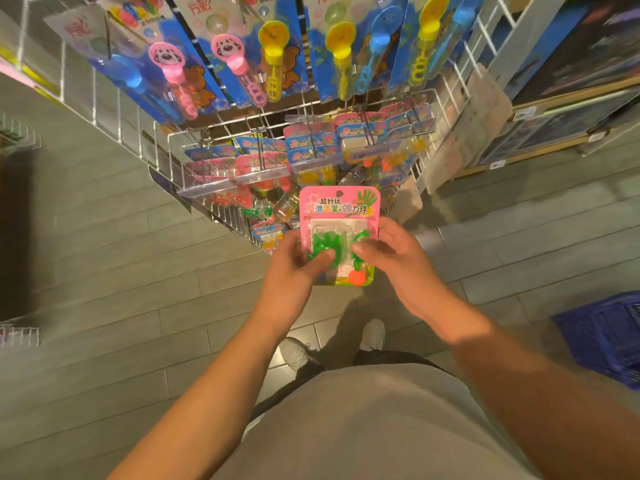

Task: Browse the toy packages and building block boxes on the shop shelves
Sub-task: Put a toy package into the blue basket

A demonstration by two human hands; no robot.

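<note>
Grey plank flooring (104, 271) runs under a shop aisle seen from above, with a dark blurred fixture at the far left edge. Just right of that, a white wire display rack (114, 109) slopes up and away, hung along its top row with blue-backed bubble wand cards (242, 60): pink dog-faced wands, then yellow and blue ones further right. Below them, rows of small carded toy packs (311, 143) hang on pegs behind clear price strips, and loose little packs lie in the wire basket (235, 220) at the rack's foot.

In front of the basket, the left hand (294, 271) grips the lower left edge of a pink toy package (337, 209), thumb pressed on the clear blister over the green toy inside. The package is held upright in the air, between both hands, near the rack but apart from it, its printed header facing the camera and an orange ball showing at its bottom corner. The right hand (394, 254) holds the package's right edge, fingers (367, 252) curled onto the front of the blister.

Beneath the arms are a grey shirt, dark shorts and two pale shoes (372, 336). Further right stand wooden shelves with large dark boxes (571, 64), and a blue plastic basket (606, 341) sits on the floor at the right edge.
</note>
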